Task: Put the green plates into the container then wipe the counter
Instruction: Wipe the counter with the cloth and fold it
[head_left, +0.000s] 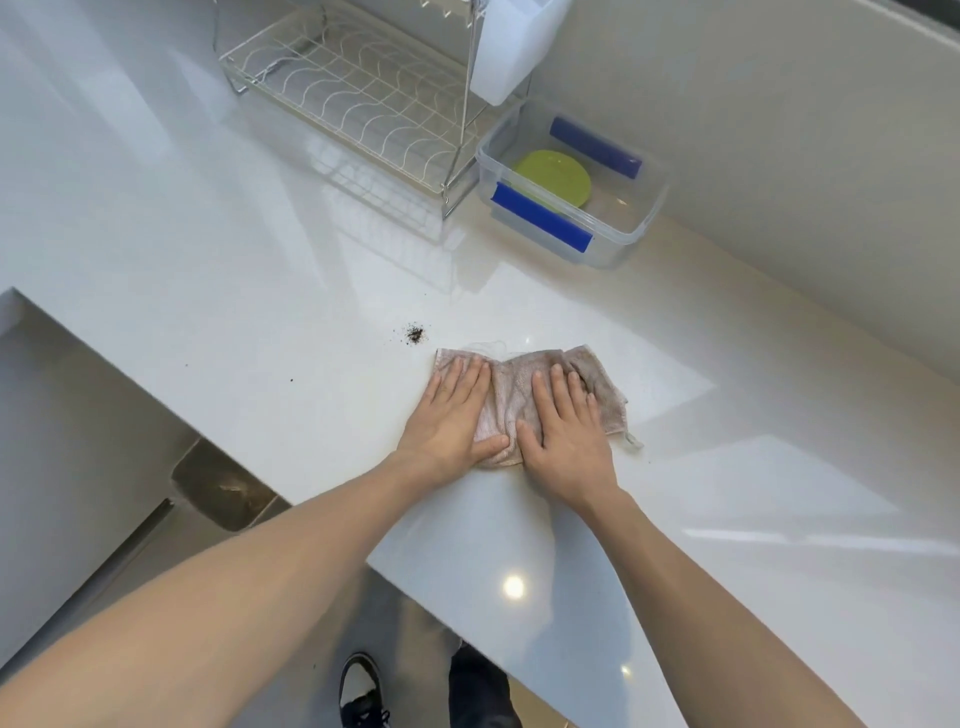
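Note:
A pinkish-beige cloth (511, 389) lies spread on the white counter (260, 291). My left hand (449, 421) presses flat on its left half and my right hand (563, 426) presses flat on its right half, fingers extended. A small patch of dark crumbs (414, 334) sits on the counter just beyond the cloth's far left corner, with a few specks farther left. Green plates (556, 176) lie inside a clear plastic container (623, 236) with blue clips at the back right.
A white wire dish rack (358, 98) stands at the back beside the container, with a white caddy (514, 47) hanging on it. A wall runs along the right. The counter's front edge drops to the floor at left, where my shoes show.

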